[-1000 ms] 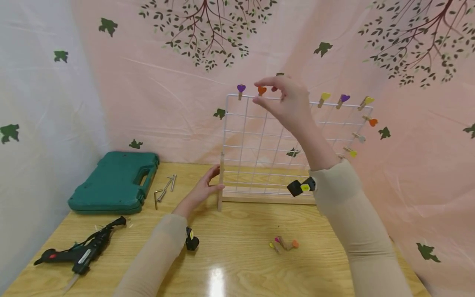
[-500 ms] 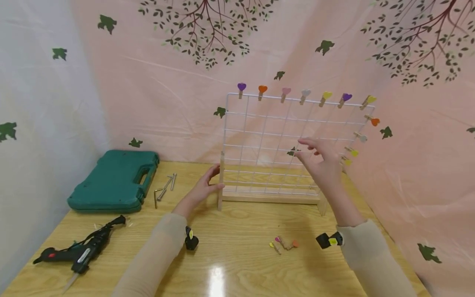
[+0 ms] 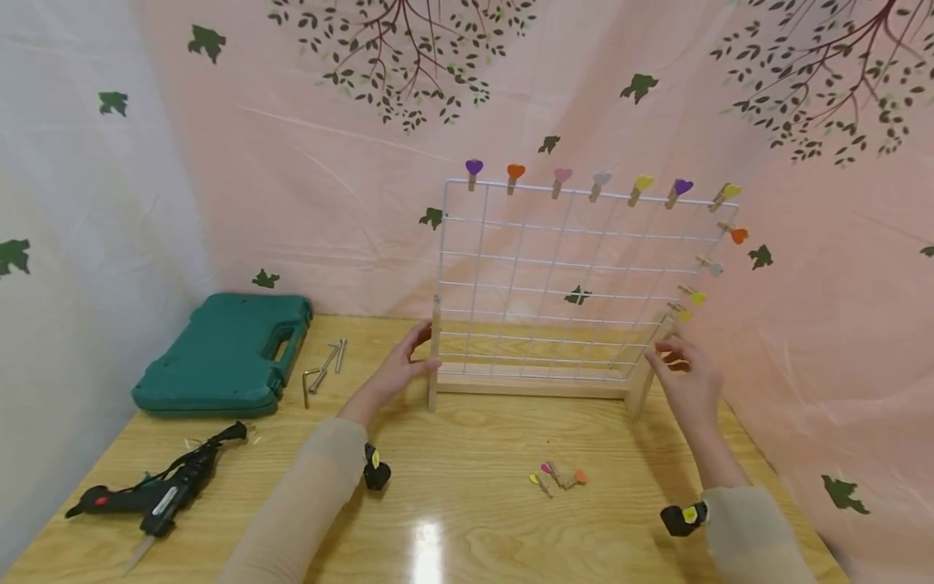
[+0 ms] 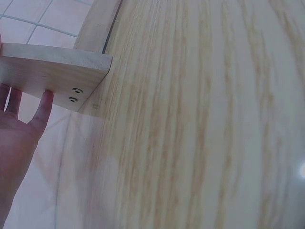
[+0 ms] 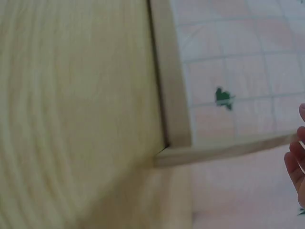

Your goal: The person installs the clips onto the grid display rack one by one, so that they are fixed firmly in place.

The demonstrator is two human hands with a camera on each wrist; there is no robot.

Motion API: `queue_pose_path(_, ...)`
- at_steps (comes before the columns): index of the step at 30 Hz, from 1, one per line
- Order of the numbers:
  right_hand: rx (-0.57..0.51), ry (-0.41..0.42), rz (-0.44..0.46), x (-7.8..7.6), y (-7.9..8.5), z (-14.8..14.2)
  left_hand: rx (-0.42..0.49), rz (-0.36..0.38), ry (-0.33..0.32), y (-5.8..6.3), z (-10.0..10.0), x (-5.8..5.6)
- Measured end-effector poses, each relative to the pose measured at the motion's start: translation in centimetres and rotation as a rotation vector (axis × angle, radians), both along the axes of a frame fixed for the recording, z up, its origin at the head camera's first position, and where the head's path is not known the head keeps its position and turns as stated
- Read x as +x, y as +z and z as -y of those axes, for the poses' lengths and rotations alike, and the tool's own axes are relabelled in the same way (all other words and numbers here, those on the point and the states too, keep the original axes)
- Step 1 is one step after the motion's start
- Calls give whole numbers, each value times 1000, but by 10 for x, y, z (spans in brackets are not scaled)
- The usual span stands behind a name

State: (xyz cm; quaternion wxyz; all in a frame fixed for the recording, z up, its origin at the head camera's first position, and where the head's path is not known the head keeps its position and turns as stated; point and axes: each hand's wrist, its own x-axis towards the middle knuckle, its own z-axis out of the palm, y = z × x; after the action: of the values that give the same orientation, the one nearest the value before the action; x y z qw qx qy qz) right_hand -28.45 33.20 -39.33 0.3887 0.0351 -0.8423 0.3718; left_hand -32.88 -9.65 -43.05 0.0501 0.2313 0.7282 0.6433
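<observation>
- From the head, a wire rack [image 3: 533, 386] with a wooden base stands up in the middle of the far part of the table [image 3: 467, 462].
- Seven little heart pegs [image 3: 601, 178] sit along its top, and four more go down its right side.
- The left hand [image 3: 398, 371] holds the rack's left post [image 3: 433, 391]. The right hand [image 3: 690, 385] has bent, narrow fingers at the right post [image 3: 638, 385]; I can't tell if they grip it.
- A few loose pegs [image 3: 580, 477] lie in front of the rack.
- On the left are a green case [image 3: 212, 357], a black glue gun [image 3: 178, 491] nearer, and some metal bolts [image 3: 340, 357].
- From the left wrist, fingertips touch the post's outer side, near two screws [image 4: 75, 94].
- From the right wrist, it's blurry; fingertips are by the right post, partly cut off.
</observation>
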Motion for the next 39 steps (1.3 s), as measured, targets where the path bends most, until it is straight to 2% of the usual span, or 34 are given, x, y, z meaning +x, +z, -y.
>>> queue_pose_path(4,-61,-44,59,-2,-17,-15,-1,1,-3,-2,0,-1)
queue_pose_path(6,-73,-41,117,-3,-24,-22,6,0,-3,-7,0,-5)
queue_pose_path(11,-78,125,337,-7,-33,-32,1,-18,18,-21,-1,-14)
queue_pose_path(13,-67,183,412,-8,-34,-34,-7,-25,25,-22,-2,-13)
queue_pose_path(15,-48,206,443,-10,-34,-35,-5,-23,21,-21,-3,-12)
queue_pose_path(18,-11,216,435,-12,-35,-37,10,-14,4,-14,-5,-7)
queue_pose_path(22,36,225,383,-14,-37,-37,10,-13,-7,-2,-7,1)
queue_pose_path(27,60,229,348,-16,-38,-35,-21,-11,17,-1,-7,3)
queue_pose_path(30,54,245,356,-16,-40,-34,-65,-31,64,-8,-7,2)
queue_pose_path(34,40,267,374,-16,-41,-32,-116,-108,144,-15,-10,6)
queue_pose_path(37,31,264,386,-15,-40,-30,-129,-136,214,-16,-14,16)
queue_pose_path(39,21,267,397,-16,-40,-29,-137,-140,279,-15,-18,26)
